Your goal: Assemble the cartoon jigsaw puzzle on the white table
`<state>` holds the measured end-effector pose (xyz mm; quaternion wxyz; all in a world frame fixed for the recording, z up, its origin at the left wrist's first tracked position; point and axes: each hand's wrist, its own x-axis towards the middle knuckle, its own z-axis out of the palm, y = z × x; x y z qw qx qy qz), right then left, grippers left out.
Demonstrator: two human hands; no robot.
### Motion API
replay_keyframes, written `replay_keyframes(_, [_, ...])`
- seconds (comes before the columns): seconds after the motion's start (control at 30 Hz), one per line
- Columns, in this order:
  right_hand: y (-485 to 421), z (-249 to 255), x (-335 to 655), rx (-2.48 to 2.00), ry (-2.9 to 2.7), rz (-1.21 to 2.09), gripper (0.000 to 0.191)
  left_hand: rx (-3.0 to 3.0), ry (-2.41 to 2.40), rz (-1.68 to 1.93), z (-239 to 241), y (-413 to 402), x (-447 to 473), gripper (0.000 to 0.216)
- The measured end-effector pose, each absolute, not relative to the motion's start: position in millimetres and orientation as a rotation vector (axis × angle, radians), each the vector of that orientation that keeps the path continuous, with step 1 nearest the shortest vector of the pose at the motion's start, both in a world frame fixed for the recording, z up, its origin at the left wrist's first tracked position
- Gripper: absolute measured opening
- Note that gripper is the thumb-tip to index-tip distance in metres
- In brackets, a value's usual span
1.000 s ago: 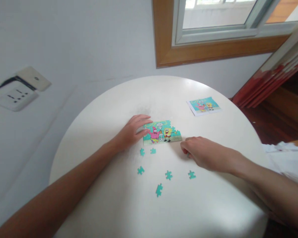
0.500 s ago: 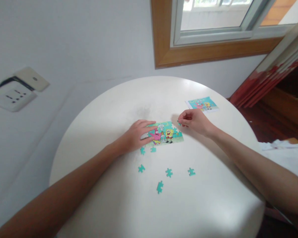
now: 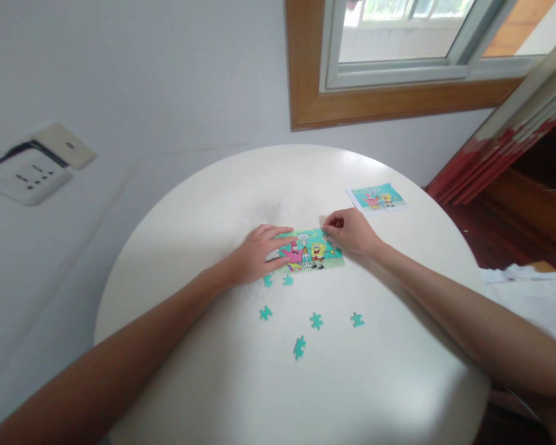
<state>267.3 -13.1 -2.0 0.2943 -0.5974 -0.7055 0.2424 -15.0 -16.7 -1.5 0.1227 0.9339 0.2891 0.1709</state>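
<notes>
A partly assembled jigsaw puzzle (image 3: 311, 252) with cartoon figures lies on the white round table (image 3: 222, 383). My left hand (image 3: 259, 253) rests over its left end, fingers spread flat across it. At the puzzle's upper right edge, my right hand (image 3: 349, 230) pinches a puzzle piece, mostly hidden by the fingertips. Loose teal pieces lie nearer to me: one piece (image 3: 288, 280) just below the puzzle, another (image 3: 265, 313) to the lower left, one (image 3: 315, 321) in the middle, one (image 3: 357, 319) to the right and one (image 3: 299, 347) closest.
Behind my right hand lies a picture card (image 3: 379, 198) showing the same cartoon figures. The wall with a socket (image 3: 32, 176) stands beyond the table's left side. A window (image 3: 393, 37) and a red-and-white curtain (image 3: 467, 161) are at the right.
My right hand has moved left with the piece, from beside the puzzle onto its upper right edge. My left hand stays on the puzzle's left end.
</notes>
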Motion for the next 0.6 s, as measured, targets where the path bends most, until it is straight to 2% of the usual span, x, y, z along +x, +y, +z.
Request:
replay_keyframes(0.27, [-23.8,9.8,260.5,-1.601,-1.904,0.476,0.014,2.722,0.845,0.500,-2.1,-16.8,-14.8,0.043])
replay_keyframes(0.47, [-74.0,28.6,224.8,-1.036,-2.335,0.549,0.013,2.708,0.842,0.494,-1.3,-17.7,-14.6,0.042])
replay_keyframes(0.6, [-95.6,27.5,208.4,-0.882,-2.589,0.482,0.017,2.690,0.866,0.461,1.9,-19.4,-14.3,0.040])
